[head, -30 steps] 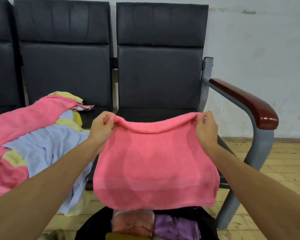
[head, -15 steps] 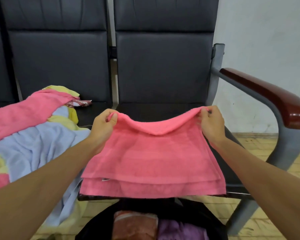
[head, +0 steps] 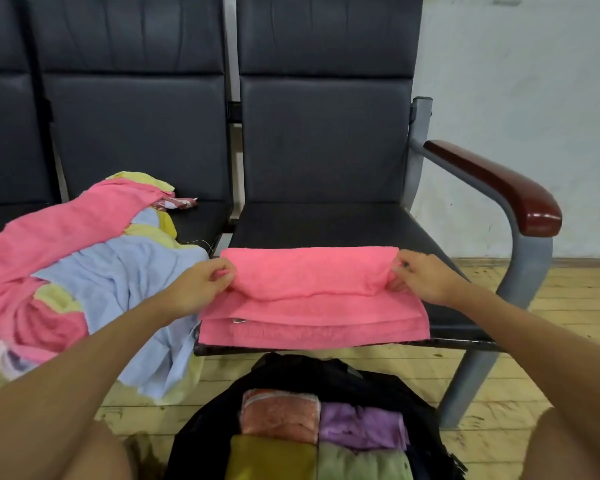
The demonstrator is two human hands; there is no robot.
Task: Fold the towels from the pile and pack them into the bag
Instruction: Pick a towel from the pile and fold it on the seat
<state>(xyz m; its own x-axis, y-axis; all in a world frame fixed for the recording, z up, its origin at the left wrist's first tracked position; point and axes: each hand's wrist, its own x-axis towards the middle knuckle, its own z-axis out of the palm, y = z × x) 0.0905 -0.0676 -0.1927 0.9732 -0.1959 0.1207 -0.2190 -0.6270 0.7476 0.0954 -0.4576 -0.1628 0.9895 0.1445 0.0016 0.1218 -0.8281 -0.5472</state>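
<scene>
We see the pink towel point(head: 312, 306) lying on the near half of the right-hand chair seat point(head: 343, 223). Its near edge runs along the seat's front edge. It is already doubled into layers, and its far part is turned over towards the near side in a soft fold.

The left hand point(head: 198, 289) pinches the left end of that fold, with thumb and curled fingers closed on the cloth. The right hand point(head: 426, 278) pinches the right end in the same way. Both hands sit low, just above the seat.

Just beside the towel, on the next seat to the left, we find the pile point(head: 84, 271). It is a loose heap of pink, pale blue and yellow towels, and a blue one hangs over the front edge towards the floor point(head: 568, 289).

Nearer to us, below the seat's front edge, the black bag point(head: 291, 372) stands open on the wooden floor. Four folded towels are packed in it side by side:
- an orange towel point(head: 279, 415) at far left
- a purple towel point(head: 359, 426) at far right
- an olive towel point(head: 271, 459) at near left
- a pale green towel point(head: 361, 462) at near right

On the right, a dark red armrest point(head: 499, 185) tops the grey metal frame, with a pale wall point(head: 516, 98) behind.
</scene>
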